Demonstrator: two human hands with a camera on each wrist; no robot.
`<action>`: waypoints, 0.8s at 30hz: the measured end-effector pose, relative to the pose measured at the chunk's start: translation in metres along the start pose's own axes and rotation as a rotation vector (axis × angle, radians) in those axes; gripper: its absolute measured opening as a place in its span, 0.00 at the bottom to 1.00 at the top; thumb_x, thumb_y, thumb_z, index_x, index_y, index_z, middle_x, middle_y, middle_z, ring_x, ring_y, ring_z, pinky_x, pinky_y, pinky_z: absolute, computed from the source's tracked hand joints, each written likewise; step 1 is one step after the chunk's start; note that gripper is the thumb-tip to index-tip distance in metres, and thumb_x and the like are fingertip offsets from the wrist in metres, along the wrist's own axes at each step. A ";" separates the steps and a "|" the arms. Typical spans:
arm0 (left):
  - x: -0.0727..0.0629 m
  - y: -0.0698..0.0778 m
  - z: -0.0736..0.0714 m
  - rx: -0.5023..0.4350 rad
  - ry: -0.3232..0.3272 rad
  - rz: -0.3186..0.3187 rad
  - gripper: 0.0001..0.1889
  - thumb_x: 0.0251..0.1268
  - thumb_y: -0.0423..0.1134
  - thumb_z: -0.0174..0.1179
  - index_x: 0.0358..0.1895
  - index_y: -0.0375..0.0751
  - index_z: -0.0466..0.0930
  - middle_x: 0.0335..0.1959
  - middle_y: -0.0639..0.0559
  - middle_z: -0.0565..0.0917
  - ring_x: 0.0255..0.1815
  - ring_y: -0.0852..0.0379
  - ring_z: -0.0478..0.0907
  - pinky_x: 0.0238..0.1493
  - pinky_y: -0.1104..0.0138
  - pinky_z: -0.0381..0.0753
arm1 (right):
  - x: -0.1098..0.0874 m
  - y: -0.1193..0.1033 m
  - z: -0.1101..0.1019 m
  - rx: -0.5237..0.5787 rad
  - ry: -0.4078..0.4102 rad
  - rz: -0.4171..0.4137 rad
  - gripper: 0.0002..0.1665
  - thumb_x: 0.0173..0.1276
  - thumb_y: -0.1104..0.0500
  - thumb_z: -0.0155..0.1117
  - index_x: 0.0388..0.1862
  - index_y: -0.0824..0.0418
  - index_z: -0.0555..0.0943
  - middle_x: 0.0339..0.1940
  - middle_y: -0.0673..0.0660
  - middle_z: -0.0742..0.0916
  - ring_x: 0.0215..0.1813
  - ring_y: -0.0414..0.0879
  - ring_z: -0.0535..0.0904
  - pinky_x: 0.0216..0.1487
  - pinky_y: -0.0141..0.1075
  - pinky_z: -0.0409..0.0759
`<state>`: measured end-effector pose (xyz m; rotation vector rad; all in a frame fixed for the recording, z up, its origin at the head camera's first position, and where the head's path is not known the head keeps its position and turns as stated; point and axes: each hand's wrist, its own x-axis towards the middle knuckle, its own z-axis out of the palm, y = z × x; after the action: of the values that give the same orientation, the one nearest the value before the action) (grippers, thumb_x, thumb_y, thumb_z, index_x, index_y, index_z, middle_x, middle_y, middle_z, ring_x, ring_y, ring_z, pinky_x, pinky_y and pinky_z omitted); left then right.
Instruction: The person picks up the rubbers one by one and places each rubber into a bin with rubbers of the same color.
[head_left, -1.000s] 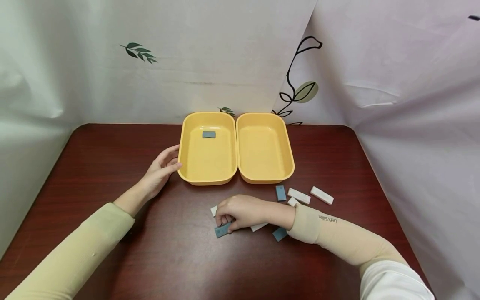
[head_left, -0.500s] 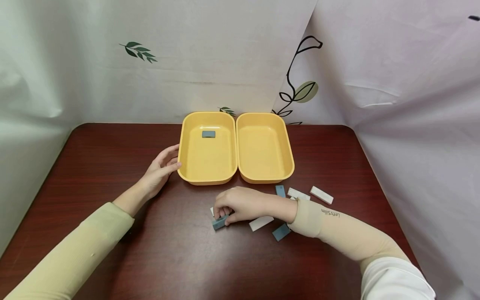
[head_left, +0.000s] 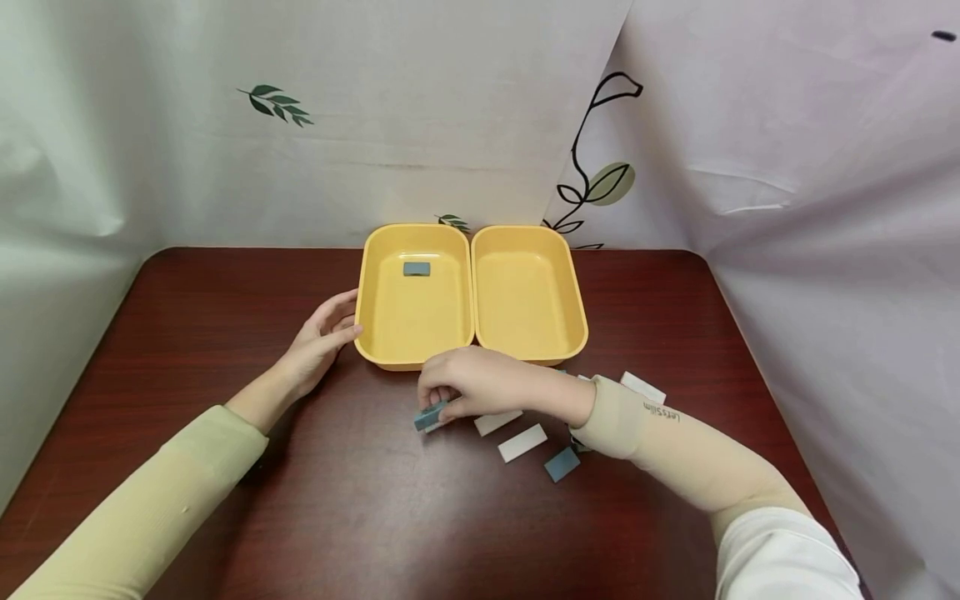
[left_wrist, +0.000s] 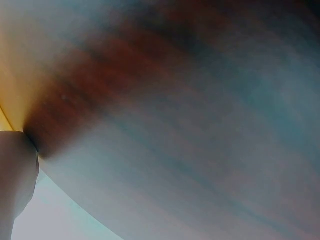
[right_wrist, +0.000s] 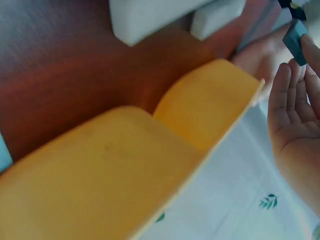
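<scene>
Between the thumb and fingers of my right hand (head_left: 468, 379) is a small blue-grey rectangular block (head_left: 429, 416), held tilted in front of the left yellow tray (head_left: 416, 329). The right wrist view shows the same blue-grey block (right_wrist: 296, 41) at the fingertips. My left hand (head_left: 321, 343) rests against the left tray's outer side, its thumb (left_wrist: 17, 175) touching the rim. Inside that tray lies one blue-grey block (head_left: 416, 269) near the back. White blocks (head_left: 522, 443) and another blue-grey block (head_left: 562, 464) lie below and right of my right hand, some partly hidden by hand and sleeve.
A second yellow tray (head_left: 528, 292) stands against the left one, on the right. One white block (head_left: 642, 387) lies farther right beside the forearm. A pale patterned sheet (head_left: 420, 125) hangs behind the dark red-brown table (head_left: 337, 517).
My right hand has lifted the blue-grey block off the table and moved it up toward the trays, slightly left. More white blocks show beneath the hand. My left hand has stayed put.
</scene>
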<state>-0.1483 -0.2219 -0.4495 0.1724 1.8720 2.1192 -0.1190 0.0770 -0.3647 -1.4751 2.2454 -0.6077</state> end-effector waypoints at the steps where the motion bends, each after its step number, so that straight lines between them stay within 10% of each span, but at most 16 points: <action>1: 0.000 0.000 0.000 -0.001 0.000 0.001 0.33 0.81 0.31 0.56 0.84 0.46 0.57 0.69 0.60 0.72 0.67 0.66 0.74 0.66 0.77 0.72 | 0.001 0.001 -0.003 0.003 0.012 -0.003 0.07 0.69 0.61 0.78 0.43 0.52 0.88 0.38 0.47 0.84 0.41 0.38 0.79 0.45 0.23 0.76; 24: 0.001 -0.001 0.000 -0.014 0.002 0.011 0.32 0.81 0.30 0.55 0.83 0.46 0.59 0.68 0.60 0.73 0.66 0.66 0.75 0.65 0.77 0.74 | 0.010 0.018 -0.064 0.049 0.250 0.108 0.10 0.67 0.65 0.79 0.46 0.60 0.88 0.43 0.53 0.88 0.45 0.43 0.83 0.53 0.39 0.86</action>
<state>-0.1489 -0.2214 -0.4508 0.1774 1.8610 2.1400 -0.1709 0.0838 -0.3222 -1.3055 2.4594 -0.8474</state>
